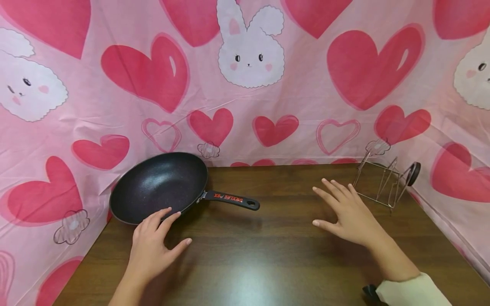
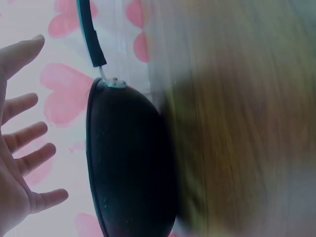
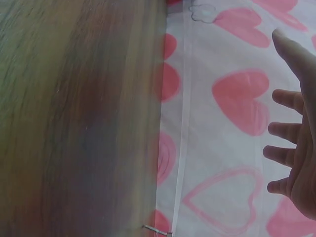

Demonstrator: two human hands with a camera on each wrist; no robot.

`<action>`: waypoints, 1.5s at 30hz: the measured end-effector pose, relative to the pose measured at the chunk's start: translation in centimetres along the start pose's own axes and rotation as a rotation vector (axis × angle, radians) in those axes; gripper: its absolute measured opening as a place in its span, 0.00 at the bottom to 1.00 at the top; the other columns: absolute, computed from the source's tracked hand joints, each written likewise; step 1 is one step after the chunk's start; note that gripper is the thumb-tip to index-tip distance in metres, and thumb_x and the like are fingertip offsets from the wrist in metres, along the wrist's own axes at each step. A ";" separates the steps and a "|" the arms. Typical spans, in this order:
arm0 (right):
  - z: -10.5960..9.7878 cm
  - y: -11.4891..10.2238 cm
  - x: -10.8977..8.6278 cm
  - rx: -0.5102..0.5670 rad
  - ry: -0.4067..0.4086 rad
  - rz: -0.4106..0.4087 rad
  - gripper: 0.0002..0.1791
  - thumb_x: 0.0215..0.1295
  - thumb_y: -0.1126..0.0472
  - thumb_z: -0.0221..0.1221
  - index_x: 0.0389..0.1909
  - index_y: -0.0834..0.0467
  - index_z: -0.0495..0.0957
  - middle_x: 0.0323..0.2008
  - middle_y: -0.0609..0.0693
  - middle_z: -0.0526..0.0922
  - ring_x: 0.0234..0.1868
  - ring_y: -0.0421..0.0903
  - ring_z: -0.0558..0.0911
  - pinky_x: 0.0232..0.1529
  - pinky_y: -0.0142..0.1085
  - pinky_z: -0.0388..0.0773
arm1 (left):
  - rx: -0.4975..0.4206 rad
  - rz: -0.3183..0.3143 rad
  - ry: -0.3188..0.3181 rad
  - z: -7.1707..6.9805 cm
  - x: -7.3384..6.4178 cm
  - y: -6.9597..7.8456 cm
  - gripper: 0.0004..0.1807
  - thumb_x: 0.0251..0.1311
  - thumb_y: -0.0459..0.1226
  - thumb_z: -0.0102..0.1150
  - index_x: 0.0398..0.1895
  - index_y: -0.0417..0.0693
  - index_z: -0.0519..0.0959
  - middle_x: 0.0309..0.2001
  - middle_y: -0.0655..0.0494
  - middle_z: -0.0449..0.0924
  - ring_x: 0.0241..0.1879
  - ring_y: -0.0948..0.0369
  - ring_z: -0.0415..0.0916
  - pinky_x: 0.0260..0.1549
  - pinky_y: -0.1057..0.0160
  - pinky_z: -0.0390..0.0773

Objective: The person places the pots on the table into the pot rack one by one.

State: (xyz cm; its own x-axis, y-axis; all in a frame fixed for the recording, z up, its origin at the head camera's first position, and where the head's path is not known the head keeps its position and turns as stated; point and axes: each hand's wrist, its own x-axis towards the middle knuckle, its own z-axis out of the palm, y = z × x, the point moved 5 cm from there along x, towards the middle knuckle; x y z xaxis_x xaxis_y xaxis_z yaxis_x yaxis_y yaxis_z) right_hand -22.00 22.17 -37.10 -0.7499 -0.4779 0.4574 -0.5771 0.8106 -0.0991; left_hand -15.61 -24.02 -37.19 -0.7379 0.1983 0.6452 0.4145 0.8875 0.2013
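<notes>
A black frying pan [image 1: 160, 187] with a long black handle [image 1: 231, 199] stands at the left rear of the table, its hollow side up. Over its near rim hovers my left hand [image 1: 153, 248], fingers spread and holding nothing. In the left wrist view the pan's dark outer side [image 2: 131, 163] shows apart from the fingers. My right hand [image 1: 350, 216] is in the air over the right half of the table, fingers spread, nothing in it. Just beyond it stands a metal wire rack [image 1: 383, 185] with a round black piece [image 1: 413, 174] at its right end.
The brown wood table [image 1: 245, 250] fills the lower view. A pink cloth [image 1: 245, 97] with hearts and rabbits hangs behind it and along both sides. Near the right sleeve [image 1: 415, 291], a small black object [image 1: 371, 293] shows at the front, mostly hidden.
</notes>
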 end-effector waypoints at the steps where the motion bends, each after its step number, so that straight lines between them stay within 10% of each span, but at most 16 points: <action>1: 0.0 -0.1 0.2 0.004 0.001 -0.005 0.46 0.54 0.34 0.65 0.71 0.48 0.64 0.72 0.58 0.60 0.70 0.63 0.60 0.68 0.63 0.44 | -0.011 -0.003 0.001 0.1 0.1 0.1 0.36 0.38 0.53 0.74 0.55 0.51 0.79 0.58 0.46 0.74 0.57 0.44 0.68 0.49 0.34 0.62; 16: 0.9 -2.1 2.6 -0.006 0.002 -0.074 0.46 0.53 0.31 0.63 0.70 0.47 0.64 0.71 0.56 0.62 0.69 0.61 0.62 0.64 0.65 0.52 | -0.285 -0.085 -0.055 2.6 1.0 1.6 0.32 0.40 0.44 0.79 0.53 0.50 0.81 0.54 0.54 0.76 0.55 0.52 0.71 0.50 0.46 0.69; 31: 2.5 -5.1 5.6 0.104 0.132 -0.231 0.40 0.58 0.33 0.61 0.62 0.57 0.74 0.61 0.57 0.75 0.61 0.56 0.73 0.63 0.59 0.60 | -0.693 -0.487 -0.092 6.4 1.2 2.2 0.17 0.48 0.38 0.76 0.42 0.48 0.84 0.43 0.55 0.83 0.45 0.54 0.79 0.46 0.52 0.78; 37: 3.5 -6.2 6.9 0.239 0.066 -0.208 0.35 0.58 0.40 0.66 0.61 0.56 0.74 0.60 0.53 0.76 0.61 0.53 0.73 0.61 0.53 0.66 | -0.957 -0.685 -0.133 7.9 1.3 2.2 0.18 0.53 0.32 0.71 0.45 0.33 0.80 0.44 0.41 0.82 0.40 0.57 0.82 0.41 0.65 0.80; 45: 5.1 -7.3 8.4 0.421 -0.016 -0.175 0.32 0.56 0.50 0.70 0.60 0.58 0.75 0.58 0.53 0.78 0.61 0.50 0.74 0.60 0.51 0.70 | -1.239 -0.791 -0.072 10.0 1.4 2.9 0.15 0.55 0.25 0.66 0.45 0.27 0.77 0.41 0.42 0.81 0.38 0.58 0.81 0.41 0.62 0.81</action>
State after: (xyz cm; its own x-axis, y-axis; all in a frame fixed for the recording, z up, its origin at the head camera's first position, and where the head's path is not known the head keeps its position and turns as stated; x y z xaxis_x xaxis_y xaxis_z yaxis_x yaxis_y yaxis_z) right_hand -25.75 10.46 -37.06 -0.6320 -0.6035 0.4862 -0.7747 0.5106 -0.3731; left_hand -20.84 -17.02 -43.08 -0.9936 -0.1057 0.0391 0.0534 -0.1354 0.9894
